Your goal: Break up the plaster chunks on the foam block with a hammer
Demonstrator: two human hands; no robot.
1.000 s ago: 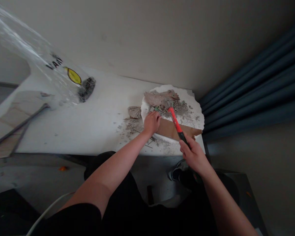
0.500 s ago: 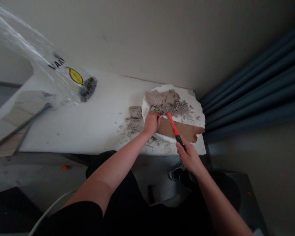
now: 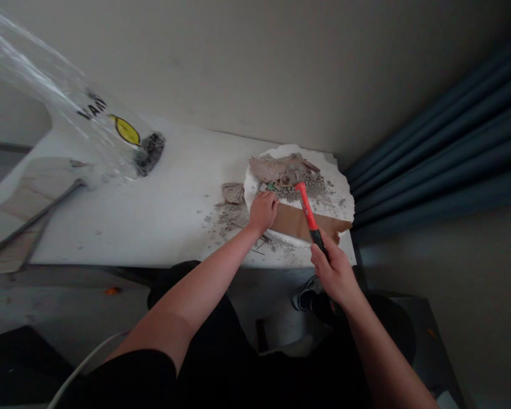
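My right hand (image 3: pixel 334 272) is wrapped round the black grip of a hammer (image 3: pixel 307 207) with a red shaft. The hammer's head rests on a heap of grey rubble (image 3: pixel 287 170) lying on a white foam slab (image 3: pixel 338 199). My left hand (image 3: pixel 262 210) is closed at the slab's left edge, its fingers pressed on a small greenish fragment (image 3: pixel 271 186) beside the rubble; what it grips is too small to name. A brown cardboard piece (image 3: pixel 293 222) lies under the hammer's shaft.
The slab sits on a white table (image 3: pixel 162 210) against a beige wall. A clear plastic bag (image 3: pixel 89 130) with a yellow label lies at the back left. Grey crumbs (image 3: pixel 227 218) scatter left of the slab. Blue curtains (image 3: pixel 443 147) hang on the right. My shoe (image 3: pixel 309 295) shows below.
The hammer head pulled back toward my left hand half a second ago, then moved forward and right onto the rubble again. My left hand stayed put.
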